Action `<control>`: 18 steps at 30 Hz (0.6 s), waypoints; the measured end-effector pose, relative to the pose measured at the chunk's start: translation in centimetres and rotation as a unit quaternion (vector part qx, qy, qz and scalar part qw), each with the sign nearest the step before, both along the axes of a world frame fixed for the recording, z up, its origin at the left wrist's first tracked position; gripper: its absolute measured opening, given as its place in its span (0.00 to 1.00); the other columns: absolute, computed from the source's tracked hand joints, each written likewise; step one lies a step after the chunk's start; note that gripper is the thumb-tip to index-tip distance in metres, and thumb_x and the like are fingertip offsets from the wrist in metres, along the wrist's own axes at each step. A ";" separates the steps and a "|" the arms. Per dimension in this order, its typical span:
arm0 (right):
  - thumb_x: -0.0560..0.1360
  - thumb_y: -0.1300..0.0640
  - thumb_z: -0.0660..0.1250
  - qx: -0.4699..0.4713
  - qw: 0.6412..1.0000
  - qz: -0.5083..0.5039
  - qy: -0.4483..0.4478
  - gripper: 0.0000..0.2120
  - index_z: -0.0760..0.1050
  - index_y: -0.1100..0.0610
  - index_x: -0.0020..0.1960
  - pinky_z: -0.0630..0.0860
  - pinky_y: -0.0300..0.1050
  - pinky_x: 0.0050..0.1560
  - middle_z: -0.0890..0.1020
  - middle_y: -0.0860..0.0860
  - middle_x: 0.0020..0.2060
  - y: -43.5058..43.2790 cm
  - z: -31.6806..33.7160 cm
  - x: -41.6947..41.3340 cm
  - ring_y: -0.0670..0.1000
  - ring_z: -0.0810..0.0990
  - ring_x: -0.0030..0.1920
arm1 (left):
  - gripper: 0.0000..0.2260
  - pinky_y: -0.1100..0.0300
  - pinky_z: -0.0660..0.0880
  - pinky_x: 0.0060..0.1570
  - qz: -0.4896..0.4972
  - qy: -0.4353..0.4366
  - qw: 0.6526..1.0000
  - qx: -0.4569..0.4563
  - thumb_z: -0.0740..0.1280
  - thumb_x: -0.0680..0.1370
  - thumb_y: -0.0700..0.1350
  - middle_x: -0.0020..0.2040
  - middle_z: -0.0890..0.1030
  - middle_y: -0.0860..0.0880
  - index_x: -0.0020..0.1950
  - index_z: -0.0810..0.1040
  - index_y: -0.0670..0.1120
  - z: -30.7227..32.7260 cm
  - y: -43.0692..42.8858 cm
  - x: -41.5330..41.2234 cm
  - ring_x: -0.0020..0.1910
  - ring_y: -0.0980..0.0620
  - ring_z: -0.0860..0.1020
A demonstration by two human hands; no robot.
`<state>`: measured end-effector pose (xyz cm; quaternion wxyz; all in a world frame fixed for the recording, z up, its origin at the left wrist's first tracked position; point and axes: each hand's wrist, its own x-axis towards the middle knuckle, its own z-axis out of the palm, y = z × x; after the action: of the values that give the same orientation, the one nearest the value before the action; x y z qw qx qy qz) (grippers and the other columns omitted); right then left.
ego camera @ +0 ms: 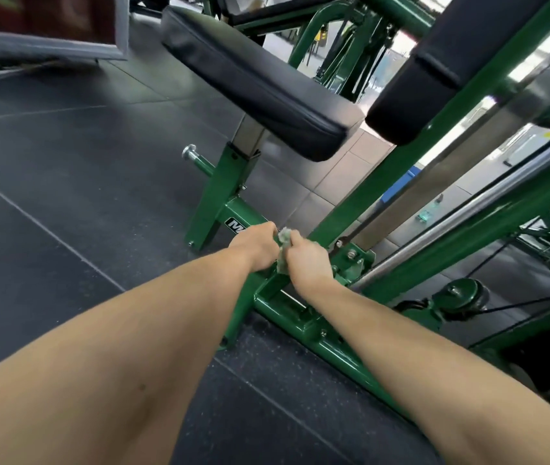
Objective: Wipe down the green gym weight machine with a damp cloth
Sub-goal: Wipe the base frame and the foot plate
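Hands meet low over the green weight machine's base rail (303,325), the left hand (256,247) and right hand (307,257) both gripping a small crumpled damp cloth (283,245) between them, near the foot of the seat post (223,189). How much of the frame is already wiped cannot be told; by the look of it, the black seat pad (253,78), far uprights and right-hand guide rods remain to do.

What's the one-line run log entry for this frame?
stage: wiping low frame | left hand: grips cloth | right hand: grips cloth | cloth: bunched between both hands, above green base bar | seat pad: untouched
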<state>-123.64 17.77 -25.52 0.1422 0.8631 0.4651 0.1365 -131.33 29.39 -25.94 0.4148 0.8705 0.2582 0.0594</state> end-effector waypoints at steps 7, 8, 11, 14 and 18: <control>0.72 0.63 0.74 -0.004 0.999 0.020 -0.042 0.22 0.73 0.60 0.64 0.74 0.55 0.47 0.73 0.57 0.56 -0.9 1.2 0.8 0.60 0.77 0.53 | 0.17 0.48 0.75 0.60 -0.030 -0.044 0.998 0.044 0.59 0.77 0.37 0.59 0.78 0.51 0.63 0.75 0.49 2.8 -1.3 -1.7 0.57 0.46 0.77; 0.67 0.64 0.77 0.007 0.998 0.035 -0.057 0.24 0.75 0.60 0.61 0.72 0.54 0.44 0.74 0.58 0.53 -1.9 2.3 1.0 0.61 0.77 0.49 | 0.18 0.49 0.75 0.60 -0.038 -0.062 0.996 0.060 0.59 0.76 0.36 0.58 0.78 0.52 0.62 0.75 0.50 3.2 -1.8 -1.9 0.56 0.46 0.77; 0.57 0.63 0.80 0.080 0.993 0.051 -0.068 0.28 0.77 0.60 0.56 0.72 0.52 0.41 0.74 0.58 0.50 -5.4 5.2 2.0 0.62 0.76 0.46 | 0.15 0.47 0.76 0.56 -0.050 -0.191 0.973 0.121 0.61 0.75 0.38 0.54 0.78 0.52 0.59 0.75 0.49 5.9 -3.4 -2.3 0.52 0.48 0.77; 0.72 0.61 0.71 0.296 0.954 0.038 0.008 0.20 0.73 0.58 0.63 0.76 0.51 0.51 0.71 0.56 0.60 -7.6 8.3 0.9 0.58 0.75 0.55 | 0.15 0.45 0.76 0.53 -0.047 -0.349 0.911 0.216 0.64 0.73 0.40 0.54 0.77 0.48 0.60 0.75 0.44 9.3 -5.5 -2.3 0.52 0.45 0.76; 0.78 0.62 0.64 0.637 0.759 -0.017 0.134 0.15 0.71 0.54 0.65 0.73 0.50 0.64 0.72 0.51 0.61 -7.4 13.7 -1.1 0.50 0.74 0.60 | 0.27 0.47 0.71 0.68 0.042 -0.457 0.861 0.216 0.66 0.72 0.40 0.67 0.72 0.41 0.72 0.70 0.38 14.1 -8.0 -1.7 0.66 0.41 0.72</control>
<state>-124.71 10.40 -11.81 -0.5019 0.7717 0.2701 0.2820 -133.01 21.41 -11.86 0.2845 0.8016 0.0568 0.5228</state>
